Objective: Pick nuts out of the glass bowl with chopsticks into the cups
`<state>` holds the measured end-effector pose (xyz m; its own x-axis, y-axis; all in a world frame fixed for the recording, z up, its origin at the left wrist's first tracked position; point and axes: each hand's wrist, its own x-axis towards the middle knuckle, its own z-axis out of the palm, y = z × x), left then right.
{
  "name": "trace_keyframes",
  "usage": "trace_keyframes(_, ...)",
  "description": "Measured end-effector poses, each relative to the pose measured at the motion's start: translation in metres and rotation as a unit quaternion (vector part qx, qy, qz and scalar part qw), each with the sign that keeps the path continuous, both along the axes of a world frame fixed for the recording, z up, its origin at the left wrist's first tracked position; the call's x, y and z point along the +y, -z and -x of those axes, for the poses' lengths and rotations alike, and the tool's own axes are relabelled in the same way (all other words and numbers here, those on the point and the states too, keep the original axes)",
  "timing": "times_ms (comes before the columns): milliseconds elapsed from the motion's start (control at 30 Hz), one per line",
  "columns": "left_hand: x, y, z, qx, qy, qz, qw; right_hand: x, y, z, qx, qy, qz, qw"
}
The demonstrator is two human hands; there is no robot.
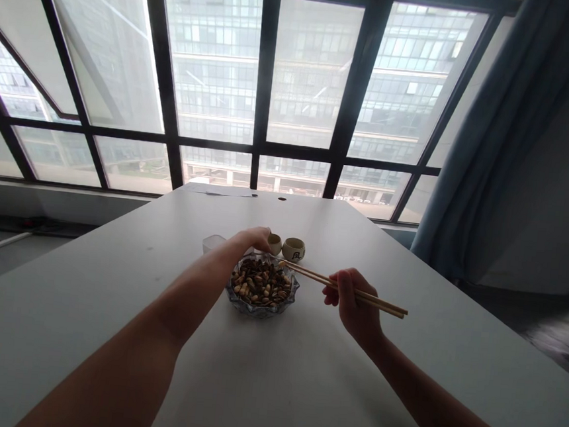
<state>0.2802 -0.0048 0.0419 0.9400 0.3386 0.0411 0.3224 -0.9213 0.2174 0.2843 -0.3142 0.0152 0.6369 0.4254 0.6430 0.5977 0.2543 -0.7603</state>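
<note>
A scalloped glass bowl (260, 291) full of mixed nuts and seeds stands mid-table. My right hand (354, 302), to the bowl's right, grips a pair of wooden chopsticks (386, 306); their tips meet a small pale piece (281, 264) at the bowl's back right rim. Behind the bowl, my left hand (258, 238) reaches to the left one of two small round cups (275, 243). Its fingers are mostly hidden, so its hold on that cup is unclear. The other cup (294, 249), with a dark character on it, stands just to the right.
A clear plastic container (213, 242) is partly behind my left forearm. White sheets (217, 189) lie at the far edge of the white table (259, 384). Windows rise beyond, with a blue-grey curtain (491, 125) on the right.
</note>
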Motion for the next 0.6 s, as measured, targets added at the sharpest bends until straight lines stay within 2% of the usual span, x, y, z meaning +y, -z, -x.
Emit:
trace_keyframes(100, 0.001, -0.001, 0.000, 0.045, 0.021, -0.010, 0.999, 0.000, -0.001, -0.001, 0.001, 0.004, -0.003, 1.000)
trace_keyframes(300, 0.002, -0.007, 0.008, -0.031, 0.090, -0.095, 0.991, 0.000, -0.002, -0.003, 0.012, 0.012, -0.025, 1.000)
trace_keyframes(467, 0.003, -0.014, 0.014, -0.067, 0.139, -0.179, 0.972, 0.000, -0.003, -0.004, 0.001, 0.015, -0.029, 0.999)
trace_keyframes(600, 0.006, -0.015, 0.020, -0.095, 0.203, -0.250, 0.942, 0.001, -0.004, -0.003, -0.017, 0.017, -0.040, 0.999)
